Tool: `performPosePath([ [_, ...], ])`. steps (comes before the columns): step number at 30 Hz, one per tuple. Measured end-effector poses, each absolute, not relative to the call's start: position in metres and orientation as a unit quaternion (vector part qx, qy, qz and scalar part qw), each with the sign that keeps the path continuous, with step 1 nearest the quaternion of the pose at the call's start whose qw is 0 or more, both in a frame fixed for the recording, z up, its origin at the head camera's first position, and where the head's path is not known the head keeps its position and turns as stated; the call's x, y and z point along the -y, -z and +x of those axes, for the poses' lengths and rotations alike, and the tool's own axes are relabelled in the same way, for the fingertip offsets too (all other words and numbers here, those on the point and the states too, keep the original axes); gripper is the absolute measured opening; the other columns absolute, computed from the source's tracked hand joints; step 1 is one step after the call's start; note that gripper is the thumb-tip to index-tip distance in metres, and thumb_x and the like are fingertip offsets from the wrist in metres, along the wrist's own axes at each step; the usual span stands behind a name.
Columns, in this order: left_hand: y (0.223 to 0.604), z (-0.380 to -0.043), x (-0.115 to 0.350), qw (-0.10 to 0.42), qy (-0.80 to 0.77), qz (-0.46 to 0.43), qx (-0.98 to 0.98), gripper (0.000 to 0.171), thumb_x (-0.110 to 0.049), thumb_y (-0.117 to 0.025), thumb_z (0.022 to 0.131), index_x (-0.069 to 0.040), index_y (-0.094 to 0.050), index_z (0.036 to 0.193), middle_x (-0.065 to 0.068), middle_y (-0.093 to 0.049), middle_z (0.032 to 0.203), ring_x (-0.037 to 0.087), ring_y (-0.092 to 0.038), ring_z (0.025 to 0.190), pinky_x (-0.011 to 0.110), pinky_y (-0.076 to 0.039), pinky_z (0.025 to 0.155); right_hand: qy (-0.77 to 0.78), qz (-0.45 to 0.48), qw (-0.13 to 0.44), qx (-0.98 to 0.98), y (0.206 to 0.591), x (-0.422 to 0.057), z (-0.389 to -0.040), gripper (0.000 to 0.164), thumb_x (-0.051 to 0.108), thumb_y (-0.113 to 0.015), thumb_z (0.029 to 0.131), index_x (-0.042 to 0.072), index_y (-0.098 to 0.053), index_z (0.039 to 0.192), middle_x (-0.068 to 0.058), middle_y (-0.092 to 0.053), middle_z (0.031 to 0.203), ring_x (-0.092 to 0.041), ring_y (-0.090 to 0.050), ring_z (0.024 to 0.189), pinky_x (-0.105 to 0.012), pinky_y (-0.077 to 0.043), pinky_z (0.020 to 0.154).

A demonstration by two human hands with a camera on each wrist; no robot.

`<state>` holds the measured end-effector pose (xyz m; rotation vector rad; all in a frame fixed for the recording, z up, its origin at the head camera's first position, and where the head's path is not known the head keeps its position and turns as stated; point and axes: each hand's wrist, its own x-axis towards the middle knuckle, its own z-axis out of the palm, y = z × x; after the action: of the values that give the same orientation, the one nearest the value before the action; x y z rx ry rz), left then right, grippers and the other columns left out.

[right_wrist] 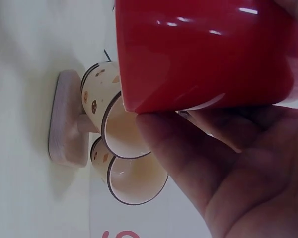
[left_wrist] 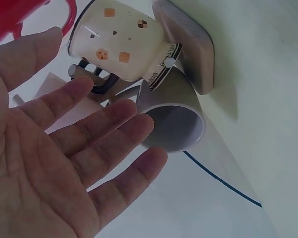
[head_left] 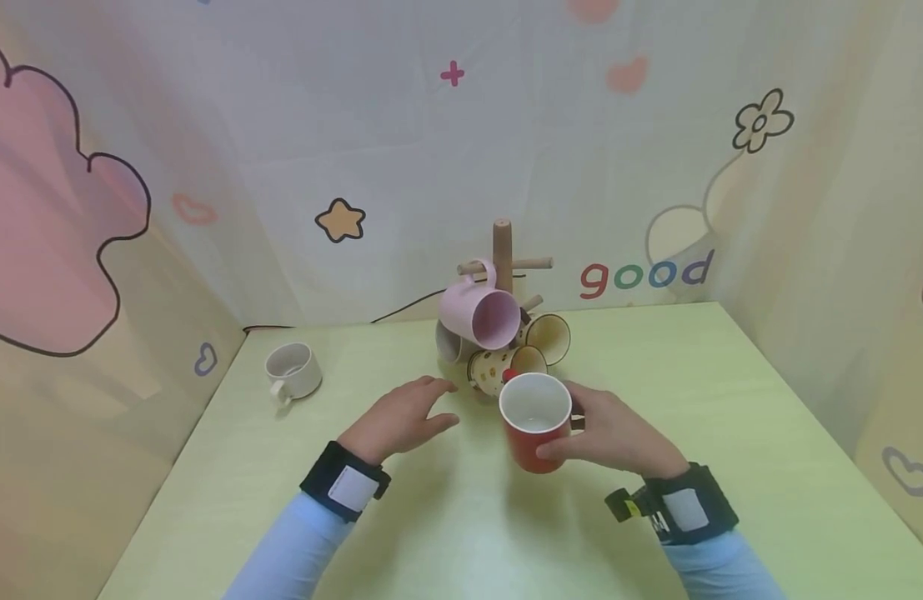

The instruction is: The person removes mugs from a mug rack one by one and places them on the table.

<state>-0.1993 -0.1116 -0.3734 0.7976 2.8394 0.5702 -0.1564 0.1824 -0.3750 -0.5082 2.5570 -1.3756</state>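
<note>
My right hand (head_left: 611, 429) grips a red mug (head_left: 532, 450) with a white inside by its body, holding it upright in front of a wooden mug rack (head_left: 502, 237). The mug's red handle (head_left: 509, 375) points toward the rack. To the left, my left hand (head_left: 401, 418) is held out with spread fingers and nothing in it. A pink mug (head_left: 461, 310) hangs high on the rack. Lower hang a patterned cream mug (head_left: 489, 371), a second cream mug (right_wrist: 104, 157) and a greyish-white mug (left_wrist: 164, 91), partly hidden in the head view.
A small white cup (head_left: 302, 377) stands at the table's left, its handle toward me. The pale green table (head_left: 656, 358) meets a printed curtain (head_left: 401, 150) at the back and sides. The rack's wooden base (right_wrist: 64, 119) rests on the table.
</note>
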Motion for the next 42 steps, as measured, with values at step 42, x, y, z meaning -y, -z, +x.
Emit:
performPosePath([
  [42,0.357,-0.179,0.085,0.071,-0.085,0.434,-0.894,0.007,-0.015,-0.076,0.087,-0.016,-0.069,0.084,-0.01,-0.057,0.07,0.01,-0.05,0.065,0.025,-0.043,0.061,0.424,-0.318,0.252,-0.81,0.39,-0.161,-0.16,0.063,0.026,-0.086,0.075,0.017,-0.058,0.131,0.006,-0.065,0.117,-0.019,-0.062,0.107,-0.042,-0.049,0.089],
])
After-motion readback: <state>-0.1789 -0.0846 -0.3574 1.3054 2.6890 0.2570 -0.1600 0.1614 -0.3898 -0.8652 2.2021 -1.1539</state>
